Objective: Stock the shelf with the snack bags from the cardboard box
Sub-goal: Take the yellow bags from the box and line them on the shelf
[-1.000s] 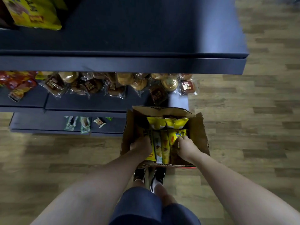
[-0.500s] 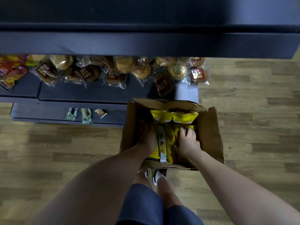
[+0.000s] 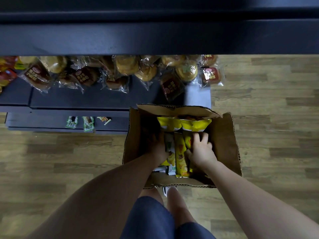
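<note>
Nearest, both arms reach down into the cardboard box (image 3: 222, 145) on the wooden floor (image 3: 276, 135). The right hand (image 3: 201, 150) curls its fingers over the yellow snack bags (image 3: 180, 152) standing on edge in the middle. The left hand (image 3: 158, 147) presses against the other side of that row; it lies in shadow, so I cannot tell how far its fingers close. This looks like the gathering step: squeezing several bags together. Next comes a firm, even lift clear of the flaps. Beyond, the dark shelf (image 3: 82, 99) holds wrapped buns (image 3: 126, 66).
</note>
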Tool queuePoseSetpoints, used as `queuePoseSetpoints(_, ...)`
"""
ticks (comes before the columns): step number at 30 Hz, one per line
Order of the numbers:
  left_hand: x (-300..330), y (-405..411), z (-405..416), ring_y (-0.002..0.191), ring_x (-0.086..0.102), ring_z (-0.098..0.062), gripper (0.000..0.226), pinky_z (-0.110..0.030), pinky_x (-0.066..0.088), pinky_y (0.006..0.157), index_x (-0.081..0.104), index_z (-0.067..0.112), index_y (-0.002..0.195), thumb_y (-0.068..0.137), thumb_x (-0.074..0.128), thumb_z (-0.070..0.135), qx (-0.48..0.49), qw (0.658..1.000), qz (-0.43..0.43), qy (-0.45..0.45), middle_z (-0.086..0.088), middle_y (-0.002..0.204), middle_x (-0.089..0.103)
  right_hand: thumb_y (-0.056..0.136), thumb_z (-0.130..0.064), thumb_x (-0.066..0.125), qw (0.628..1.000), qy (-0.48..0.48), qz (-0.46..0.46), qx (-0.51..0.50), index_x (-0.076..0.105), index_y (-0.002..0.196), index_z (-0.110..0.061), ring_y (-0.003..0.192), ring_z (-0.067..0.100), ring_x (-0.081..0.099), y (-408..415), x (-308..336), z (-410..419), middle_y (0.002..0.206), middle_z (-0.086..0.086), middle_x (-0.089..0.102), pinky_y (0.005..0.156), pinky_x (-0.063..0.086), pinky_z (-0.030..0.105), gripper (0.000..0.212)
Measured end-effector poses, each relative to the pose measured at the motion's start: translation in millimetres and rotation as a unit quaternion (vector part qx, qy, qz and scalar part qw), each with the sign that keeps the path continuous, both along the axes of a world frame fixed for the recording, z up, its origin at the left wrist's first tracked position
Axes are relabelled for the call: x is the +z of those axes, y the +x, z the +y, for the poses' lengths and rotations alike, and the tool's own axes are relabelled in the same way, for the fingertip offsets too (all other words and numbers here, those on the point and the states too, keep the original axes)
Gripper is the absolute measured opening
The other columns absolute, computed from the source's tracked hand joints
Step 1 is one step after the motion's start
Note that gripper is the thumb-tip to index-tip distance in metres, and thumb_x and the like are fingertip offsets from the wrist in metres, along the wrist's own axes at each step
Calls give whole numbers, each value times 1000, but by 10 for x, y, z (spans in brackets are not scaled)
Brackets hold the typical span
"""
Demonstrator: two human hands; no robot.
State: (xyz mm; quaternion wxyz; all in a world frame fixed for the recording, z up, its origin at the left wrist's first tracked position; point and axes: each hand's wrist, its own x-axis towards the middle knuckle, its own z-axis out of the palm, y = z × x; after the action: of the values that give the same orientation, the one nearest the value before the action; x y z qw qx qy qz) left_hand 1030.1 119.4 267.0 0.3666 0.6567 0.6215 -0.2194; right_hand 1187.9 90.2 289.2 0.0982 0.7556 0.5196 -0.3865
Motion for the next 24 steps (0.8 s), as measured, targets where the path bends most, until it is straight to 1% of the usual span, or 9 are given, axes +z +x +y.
queuePoseSetpoints(3, 7, -7, -6, 140, 9, -44, 96, -49, 17, 114, -3, 10, 150, 86, 61, 42, -8, 1000, 15, 22, -23, 153, 4, 90, -30, 58, 999, 28, -14, 2, 27, 135, -15, 133, 44, 24, -7, -1, -18, 150, 18, 11, 95, 42, 47, 57)
queuePoseSetpoints(6, 57, 9, -1, 140, 9, -42, 81, -49, 14, 115, 2, 9, 149, 91, 54, 34, -35, 997, 44, 53, -21, 153, 7, 91, -31, 56, 999, 40, -24, 4, 29, 135, -16, 132, 43, 26, -20, 14, -19, 149, 17, 14, 92, 44, 46, 54)
queuePoseSetpoints(9, 73, 26, 12, 141, 7, -42, 70, -50, 13, 115, 7, 11, 149, 94, 49, 24, -16, 997, 54, 51, -18, 154, 7, 90, -26, 58, 999, 40, -22, 4, 29, 137, -20, 128, 44, 30, -18, 42, 2, 149, 16, 15, 93, 44, 47, 55)
queuePoseSetpoints(13, 117, 8, 42, 141, 5, -40, 72, -49, 14, 115, 8, 14, 149, 93, 52, 20, 27, 999, 28, 38, -15, 154, 4, 89, -24, 61, 999, 33, -24, -6, 33, 136, -21, 126, 44, 32, -20, 97, 50, 149, 15, 17, 95, 43, 48, 54)
queuePoseSetpoints(16, 209, -29, 62, 141, 6, -39, 71, -47, 17, 115, 16, 16, 147, 89, 57, 19, 48, 998, -3, 36, -13, 154, 6, 89, -27, 61, 999, 18, -20, -25, 36, 135, -22, 122, 45, 37, -31, 146, 103, 146, 14, 21, 94, 44, 49, 53)
queuePoseSetpoints(18, 284, -54, 60, 140, 10, -37, 64, -45, 22, 113, 26, 17, 142, 87, 59, 18, 66, 996, -39, 38, -12, 151, 13, 89, -30, 60, 999, -2, -10, -41, 39, 132, -23, 116, 46, 43, -32, 188, 152, 141, 14, 28, 92, 45, 48, 49)
queuePoseSetpoints(20, 355, -78, 36, 138, 16, -34, 56, -41, 26, 110, 34, 19, 136, 86, 60, 20, 75, 994, -63, 44, -11, 148, 20, 87, -34, 58, 997, -31, 9, -65, 41, 132, -22, 111, 45, 49, -30, 246, 210, 136, 15, 34, 92, 46, 45, 49)
queuePoseSetpoints(22, 449, -88, 13, 137, 21, -31, 54, -38, 28, 108, 37, 23, 135, 86, 59, 22, 81, 993, -74, 47, -8, 146, 25, 85, -37, 60, 994, -53, 36, -90, 45, 132, -21, 112, 39, 51, -32, 326, 265, 132, 15, 42, 93, 45, 40, 52)
queuePoseSetpoints(24, 568, -83, 13, 138, 21, -31, 55, -39, 30, 107, 36, 25, 137, 86, 58, 24, 81, 993, -72, 46, -7, 147, 26, 81, -33, 62, 990, -55, 67, -113, 52, 128, -18, 114, 33, 52, -45, 418, 313, 127, 14, 53, 93, 46, 37, 50)
